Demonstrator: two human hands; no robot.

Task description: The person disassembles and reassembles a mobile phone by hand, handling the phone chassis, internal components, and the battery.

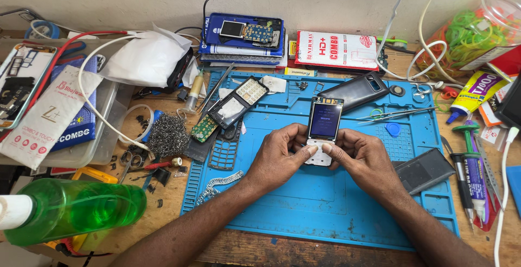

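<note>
Green bottle lies at the bench's near left corner. We pinch the bare phone board between left hand and right hand. It looks light and fragile to us; edges seem safest.

A blue repair mat covers the middle of the wooden worktop. On its upper left lie an opened phone shell and a dark keypad frame; a black back cover sits near its top edge, tweezers just beside it. A steel wool wad rests off the mat's left edge. A green bottle lies at lower left, glue tubes stand at right, and a jar of rubber bands occupies the far corner
</note>
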